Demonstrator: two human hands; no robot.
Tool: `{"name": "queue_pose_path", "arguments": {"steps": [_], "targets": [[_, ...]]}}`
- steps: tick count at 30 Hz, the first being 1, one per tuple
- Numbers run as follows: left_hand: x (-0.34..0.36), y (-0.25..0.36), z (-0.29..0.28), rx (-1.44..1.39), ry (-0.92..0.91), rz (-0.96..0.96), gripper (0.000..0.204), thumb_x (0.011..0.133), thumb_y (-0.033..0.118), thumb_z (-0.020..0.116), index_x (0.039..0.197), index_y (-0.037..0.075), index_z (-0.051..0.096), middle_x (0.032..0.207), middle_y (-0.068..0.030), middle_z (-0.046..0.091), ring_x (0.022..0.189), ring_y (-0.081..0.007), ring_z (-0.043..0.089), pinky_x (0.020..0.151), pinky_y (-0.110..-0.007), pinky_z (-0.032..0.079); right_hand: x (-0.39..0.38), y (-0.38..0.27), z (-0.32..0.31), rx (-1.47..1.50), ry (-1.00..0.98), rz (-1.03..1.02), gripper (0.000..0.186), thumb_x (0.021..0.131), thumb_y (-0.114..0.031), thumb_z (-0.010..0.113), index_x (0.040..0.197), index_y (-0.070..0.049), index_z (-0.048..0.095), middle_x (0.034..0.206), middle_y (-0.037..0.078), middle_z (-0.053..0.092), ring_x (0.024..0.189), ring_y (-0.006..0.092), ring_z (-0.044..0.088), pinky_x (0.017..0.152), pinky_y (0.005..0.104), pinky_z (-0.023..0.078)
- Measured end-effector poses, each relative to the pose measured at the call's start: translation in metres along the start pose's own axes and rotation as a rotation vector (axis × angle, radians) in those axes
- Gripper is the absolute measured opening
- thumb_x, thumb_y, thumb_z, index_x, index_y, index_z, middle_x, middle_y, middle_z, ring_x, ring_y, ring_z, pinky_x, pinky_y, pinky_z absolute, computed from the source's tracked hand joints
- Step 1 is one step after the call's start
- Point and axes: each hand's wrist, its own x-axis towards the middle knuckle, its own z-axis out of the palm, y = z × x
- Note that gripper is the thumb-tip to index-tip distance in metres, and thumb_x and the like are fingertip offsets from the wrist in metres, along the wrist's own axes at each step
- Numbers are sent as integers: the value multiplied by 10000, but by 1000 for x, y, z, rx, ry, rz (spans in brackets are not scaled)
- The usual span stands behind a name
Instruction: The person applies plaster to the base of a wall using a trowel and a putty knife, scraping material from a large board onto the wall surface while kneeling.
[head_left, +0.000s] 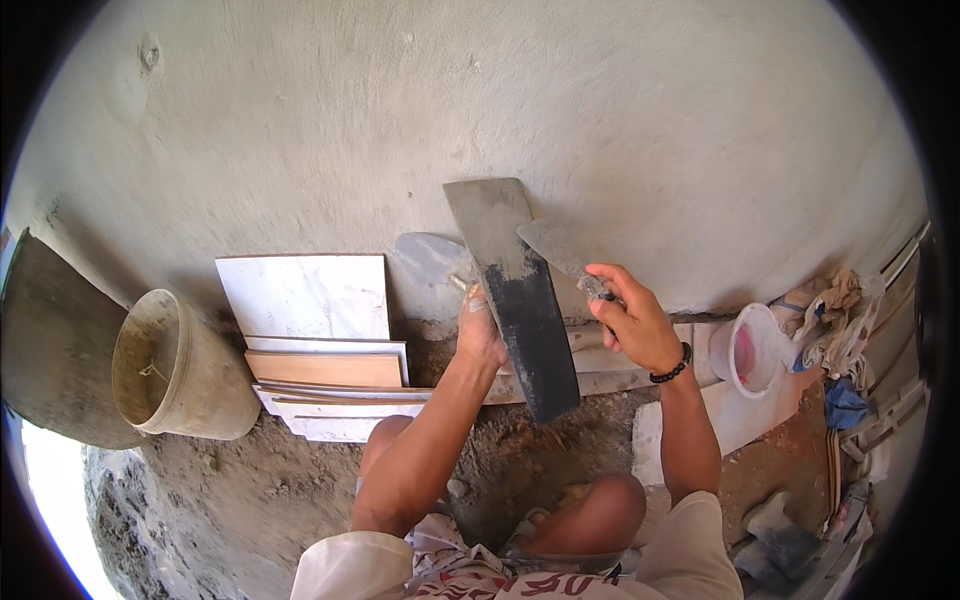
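Observation:
My left hand [480, 325] is closed at the left edge of a long, flat black plastering float [535, 335], its handle hidden. Grey cement covers the float's far half. Just left of it is a grey pointed trowel blade [428, 258], whose shank runs to my left fingers; whether they also grip it I cannot tell. My right hand [632, 315] wraps round the cement-crusted handle of another pointing trowel [556, 246]. That trowel's tip lies over the right edge of the float's smeared part. Both tools are held up before the plastered wall [640, 120].
Several tiles [300, 295] lean against the wall at left, beside a dirty bucket [185, 370] and a large dark container [60, 340]. To the right are a white bucket [748, 350] with something reddish inside and crumpled cloths [835, 320]. Rubble covers the ground [270, 480].

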Motion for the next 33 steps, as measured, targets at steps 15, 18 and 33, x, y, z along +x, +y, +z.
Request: {"name": "queue_pose_path", "arguments": {"steps": [15,18,33], "targets": [[5,-13,2,-76,61,111,81,887,56,537,965,38,526,854,-127,645,716,-246,676,615,-367,592,-28,-50,-4,-1061,-222,-273,624,817,-18,560,1418,-111,418,841,188,526,720,373,584,641,455,476],[5,-19,2,-119,69,119,70,877,33,542,933,55,506,825,-115,630,699,-235,667,609,-354,584,-19,-58,9,-1223,-238,-222,680,795,-11,574,1440,-133,396,827,199,523,666,371,581,621,448,482],[2,-25,17,-126,220,193,173,842,-7,599,919,64,461,806,-104,607,684,-211,644,580,-334,552,-9,-54,23,-1234,-196,-141,715,813,20,528,1479,-164,342,761,204,554,685,384,559,676,485,463]]}}
